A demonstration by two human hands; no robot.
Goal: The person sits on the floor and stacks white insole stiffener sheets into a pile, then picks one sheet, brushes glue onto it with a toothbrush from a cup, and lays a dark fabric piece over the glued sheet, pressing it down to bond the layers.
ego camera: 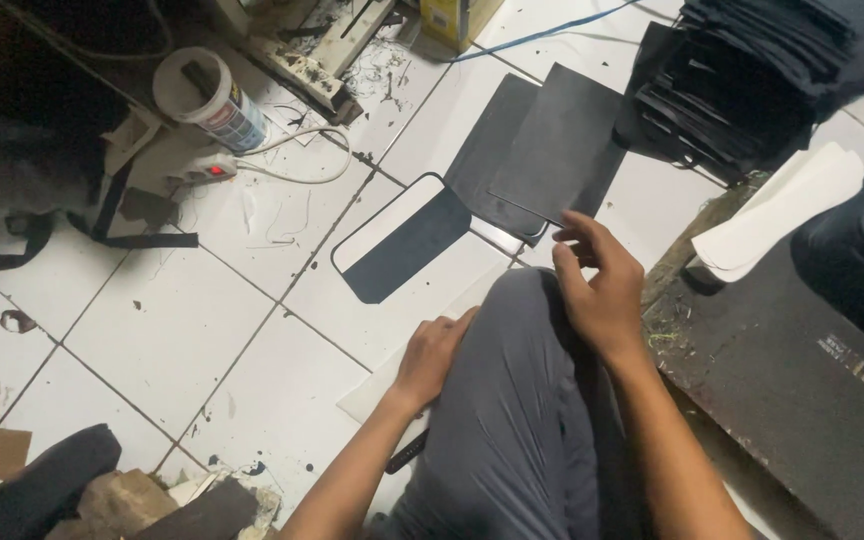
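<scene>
On the tiled floor (152, 330) | dark sheet (562, 145) touched at near edge by right hand (597, 290), fingers loosely spread | left hand (432, 355) rested flat on knee | sheet judged thin, stiff, light; best pinched at edge.

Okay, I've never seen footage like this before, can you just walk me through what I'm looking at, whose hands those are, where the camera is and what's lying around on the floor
There is one picture, taken by a camera worn on a person's head, looking down at their own lap and bare hands. No machine is involved. The person sits over a white tiled floor, with a knee in grey trousers in the middle.

The right hand touches the near edge of a dark rectangular sheet, fingers spread, not clearly gripping it. The left hand rests open beside the knee on a white sheet, holding nothing.

A second dark sheet lies under the first. Nearer is a white panel with a dark shape. At top right sits a stack of dark sheets, beside pale curved cut-outs. At top left stand a white tub and a power strip.
</scene>
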